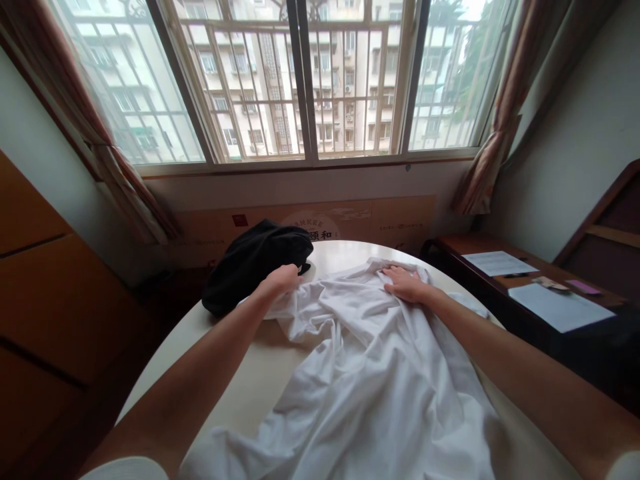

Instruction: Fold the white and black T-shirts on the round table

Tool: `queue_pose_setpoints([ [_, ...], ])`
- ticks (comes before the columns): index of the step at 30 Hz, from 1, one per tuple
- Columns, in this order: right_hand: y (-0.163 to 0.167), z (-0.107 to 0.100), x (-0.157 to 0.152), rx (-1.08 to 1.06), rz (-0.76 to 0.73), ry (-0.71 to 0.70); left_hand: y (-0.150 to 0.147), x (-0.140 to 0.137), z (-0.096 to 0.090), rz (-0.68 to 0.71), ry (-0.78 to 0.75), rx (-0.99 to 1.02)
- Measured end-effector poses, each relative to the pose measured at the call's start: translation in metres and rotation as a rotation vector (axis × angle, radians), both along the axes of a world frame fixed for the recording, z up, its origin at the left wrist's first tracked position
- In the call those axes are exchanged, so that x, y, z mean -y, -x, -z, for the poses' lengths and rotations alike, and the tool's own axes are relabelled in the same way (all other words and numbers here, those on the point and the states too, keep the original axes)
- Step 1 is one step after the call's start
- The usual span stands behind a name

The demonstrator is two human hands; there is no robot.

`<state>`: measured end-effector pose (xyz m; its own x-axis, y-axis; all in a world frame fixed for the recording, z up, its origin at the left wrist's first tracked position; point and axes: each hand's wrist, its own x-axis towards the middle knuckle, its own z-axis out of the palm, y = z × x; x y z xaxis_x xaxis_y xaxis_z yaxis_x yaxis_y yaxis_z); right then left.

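Observation:
A crumpled white shirt (370, 373) is spread over the round white table (250, 393), its near part reaching the bottom of the view. My left hand (283, 280) is closed on the shirt's far left part, which looks like a sleeve; its fingertips are mostly hidden. Close beside that hand lies a bunched black cloth item (255, 263), whose kind I cannot make out. My right hand (404, 284) rests flat on the shirt's far right part, fingers stretched out over the wrinkled fabric.
To the right, a low wooden table (480, 247) carries paper sheets (560, 308) and small items. Behind the round table, a printed cardboard panel (390, 220) stands against the wall beneath a barred window. An orange-brown cabinet (40, 293) is on the left.

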<state>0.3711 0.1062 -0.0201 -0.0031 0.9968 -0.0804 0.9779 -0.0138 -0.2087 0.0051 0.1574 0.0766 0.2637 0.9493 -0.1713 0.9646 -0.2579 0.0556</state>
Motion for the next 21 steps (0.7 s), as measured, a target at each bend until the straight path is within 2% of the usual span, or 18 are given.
queue_pose_setpoints([
  [5,0.002,-0.003,0.003,0.016,-0.008,-0.004,-0.007,0.010,0.004,0.134,0.170,-0.013],
  [7,0.002,-0.003,0.003,0.021,-0.009,-0.003,-0.013,0.016,0.005,0.158,0.169,-0.011],
  [9,0.001,-0.002,0.003,0.025,-0.009,-0.003,-0.017,0.019,-0.001,0.148,0.082,-0.009],
  [11,0.000,-0.001,0.003,0.027,-0.008,-0.004,-0.019,0.019,-0.013,0.099,-0.072,-0.004],
  [14,0.003,-0.002,0.003,0.021,-0.032,-0.008,-0.021,0.008,-0.040,-0.018,-0.306,0.008],
  [17,0.011,-0.007,0.002,0.024,-0.081,-0.021,-0.023,-0.015,-0.066,-0.157,-0.499,0.035],
  [19,0.018,-0.011,-0.001,0.035,-0.096,-0.029,-0.024,-0.034,-0.076,-0.223,-0.560,0.086],
  [21,0.023,-0.013,-0.004,0.046,-0.096,-0.038,-0.024,-0.050,-0.079,-0.244,-0.544,0.177],
])
